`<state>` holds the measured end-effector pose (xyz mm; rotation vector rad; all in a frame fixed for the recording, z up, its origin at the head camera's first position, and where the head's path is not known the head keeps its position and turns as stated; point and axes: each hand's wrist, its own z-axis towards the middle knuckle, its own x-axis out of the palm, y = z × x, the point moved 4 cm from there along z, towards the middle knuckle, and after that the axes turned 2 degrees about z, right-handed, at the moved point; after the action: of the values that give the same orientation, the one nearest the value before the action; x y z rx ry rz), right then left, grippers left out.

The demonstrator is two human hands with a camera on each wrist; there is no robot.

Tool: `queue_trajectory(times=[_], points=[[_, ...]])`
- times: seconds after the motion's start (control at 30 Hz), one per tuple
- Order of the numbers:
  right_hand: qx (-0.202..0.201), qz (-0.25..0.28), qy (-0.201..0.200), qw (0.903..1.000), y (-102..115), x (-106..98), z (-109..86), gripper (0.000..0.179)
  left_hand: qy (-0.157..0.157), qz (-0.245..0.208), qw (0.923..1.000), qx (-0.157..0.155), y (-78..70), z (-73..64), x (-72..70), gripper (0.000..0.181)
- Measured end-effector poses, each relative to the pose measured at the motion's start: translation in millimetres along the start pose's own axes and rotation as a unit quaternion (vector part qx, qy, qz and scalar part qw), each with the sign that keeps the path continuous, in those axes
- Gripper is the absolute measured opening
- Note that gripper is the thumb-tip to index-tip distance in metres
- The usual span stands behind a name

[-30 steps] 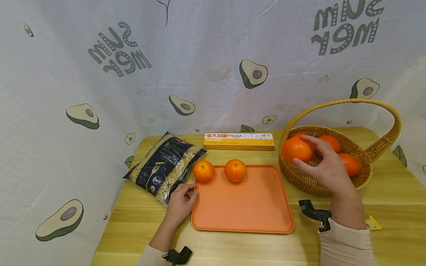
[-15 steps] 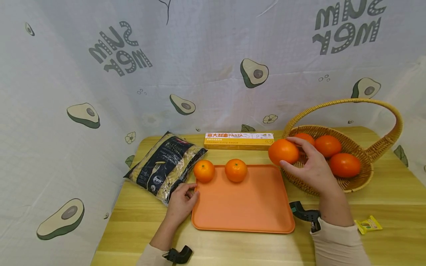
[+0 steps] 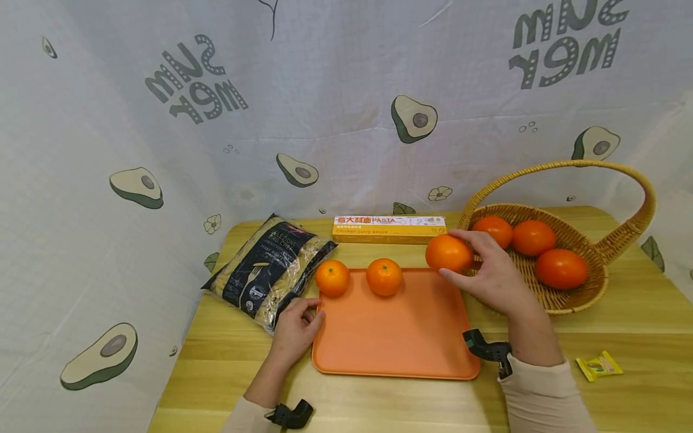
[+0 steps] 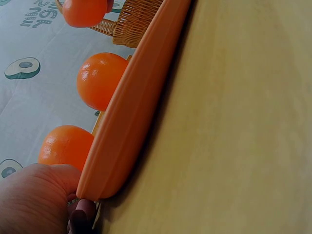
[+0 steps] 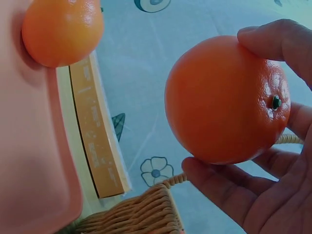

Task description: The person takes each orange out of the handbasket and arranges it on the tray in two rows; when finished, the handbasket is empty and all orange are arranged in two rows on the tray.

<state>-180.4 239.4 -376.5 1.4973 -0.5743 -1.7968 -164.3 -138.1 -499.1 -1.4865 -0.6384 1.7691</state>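
Note:
My right hand (image 3: 498, 279) holds an orange (image 3: 448, 254) between thumb and fingers, above the back right corner of an orange tray (image 3: 395, 343). In the right wrist view, that same orange (image 5: 224, 100) shows a small green stem end facing the palm. Two more oranges sit along the tray's back edge, one orange (image 3: 332, 278) at the left corner and another orange (image 3: 384, 276) nearer the middle. At the tray's left rim, my left hand (image 3: 295, 331) grips the edge with thumb and fingers; the left wrist view partly hides its fingertips.
A wicker basket (image 3: 595, 288) with a tall handle stands right of the tray, holding three red-orange fruits. Behind the tray lies a pasta box (image 3: 388, 230). A pasta bag (image 3: 271, 264) is at left, and a small yellow packet (image 3: 599, 366) lies front right.
My right hand has carried the orange leftward out from over the basket to the tray's back right corner. The yellow packet has come into fuller view. My left hand has stayed put.

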Motion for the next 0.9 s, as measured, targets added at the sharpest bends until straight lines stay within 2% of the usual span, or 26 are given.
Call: queue_trajectory(times=[0.2,0.47,0.6,0.9], points=[[0.006,0.01,0.013,0.9998,-1,5,1.9,0.076,-0.003,0.009,1.0,0.003,0.5,0.0,0.3,0.023],[-0.003,-0.04,0.024,0.9989,-1,12,5.0,0.069,-0.004,0.011,0.9999,0.004,0.4,0.1,0.2,0.023],[0.011,-0.041,0.043,0.9982,-1,16,5.6,0.072,-0.006,0.012,0.9999,0.005,0.8,0.0,0.4,0.022],[0.0,-0.043,0.068,0.9967,-6,30,9.2,0.064,-0.008,0.011,0.9999,0.007,0.9,0.3,0.5,0.022]])
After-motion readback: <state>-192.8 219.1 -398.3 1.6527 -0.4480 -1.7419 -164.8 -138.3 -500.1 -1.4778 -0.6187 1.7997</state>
